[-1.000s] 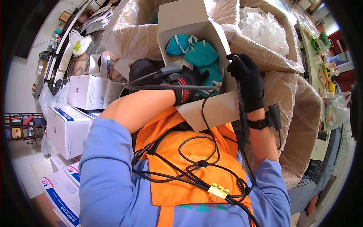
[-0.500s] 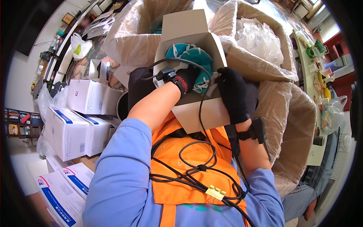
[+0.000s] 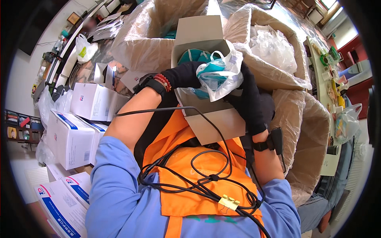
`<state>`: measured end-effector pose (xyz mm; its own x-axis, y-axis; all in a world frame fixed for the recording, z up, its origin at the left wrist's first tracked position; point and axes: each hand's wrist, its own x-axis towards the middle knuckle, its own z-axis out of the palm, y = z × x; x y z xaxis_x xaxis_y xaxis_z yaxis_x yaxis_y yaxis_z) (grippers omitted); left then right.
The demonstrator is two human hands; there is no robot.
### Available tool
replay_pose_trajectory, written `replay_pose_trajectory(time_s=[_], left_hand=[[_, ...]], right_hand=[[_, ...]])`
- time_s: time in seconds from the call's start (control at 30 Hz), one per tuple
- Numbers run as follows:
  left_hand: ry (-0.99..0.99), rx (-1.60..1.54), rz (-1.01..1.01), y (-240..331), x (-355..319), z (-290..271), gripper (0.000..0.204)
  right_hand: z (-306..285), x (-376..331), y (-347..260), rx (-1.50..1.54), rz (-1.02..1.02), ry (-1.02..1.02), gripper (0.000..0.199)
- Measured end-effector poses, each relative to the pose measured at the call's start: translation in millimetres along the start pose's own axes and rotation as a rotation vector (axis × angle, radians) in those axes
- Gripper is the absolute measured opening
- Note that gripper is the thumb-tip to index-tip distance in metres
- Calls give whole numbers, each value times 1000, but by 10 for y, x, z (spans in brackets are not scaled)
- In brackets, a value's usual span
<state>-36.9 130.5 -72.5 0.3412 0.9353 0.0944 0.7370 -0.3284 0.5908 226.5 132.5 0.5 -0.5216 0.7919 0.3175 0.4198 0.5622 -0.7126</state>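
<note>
An open white cardboard box (image 3: 198, 31) sits in front of my body, its flaps spread, with teal cup-shaped face masks (image 3: 193, 55) and white straps inside. Over the box's opening is a whitish plastic bag (image 3: 228, 75) with a teal mask (image 3: 211, 67) showing through its mouth. From the left, my left hand (image 3: 186, 76), in a black glove, closes on the mask and bag edge. Closed at the bag's right side is my right hand (image 3: 248, 93), also gloved; its fingertips are partly hidden behind the plastic.
Plastic-lined cartons surround the box: one at far left (image 3: 135, 47), one at far right holding clear plastic bags (image 3: 274, 49), one at right (image 3: 303, 146). White boxes (image 3: 71, 139) are stacked at left. Black cables (image 3: 198, 182) loop over my orange apron (image 3: 178, 198).
Both hands were low at the box, the left inside among the masks. Now the left has come up, and a plastic bag with a mask is between both hands.
</note>
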Motion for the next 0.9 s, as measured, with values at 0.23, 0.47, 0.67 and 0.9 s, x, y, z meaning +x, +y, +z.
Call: replay_pose_trajectory(time_s=[0.23,0.47,0.67,0.9], left_hand=[[-4,-294,65,33,-71,78,58],[-104,-917,-335,586,-191,-262,56],[86,-549,-247,414,-129,-42,58],[179,-824,-389,-3,-7,160,43]], right_hand=[[105,-50,163,-158,-119,115,44],[129,-49,-25,72,144,59,41],[181,-29,-1,-24,87,23,53],[137,-32,193,3,193,-28,47]])
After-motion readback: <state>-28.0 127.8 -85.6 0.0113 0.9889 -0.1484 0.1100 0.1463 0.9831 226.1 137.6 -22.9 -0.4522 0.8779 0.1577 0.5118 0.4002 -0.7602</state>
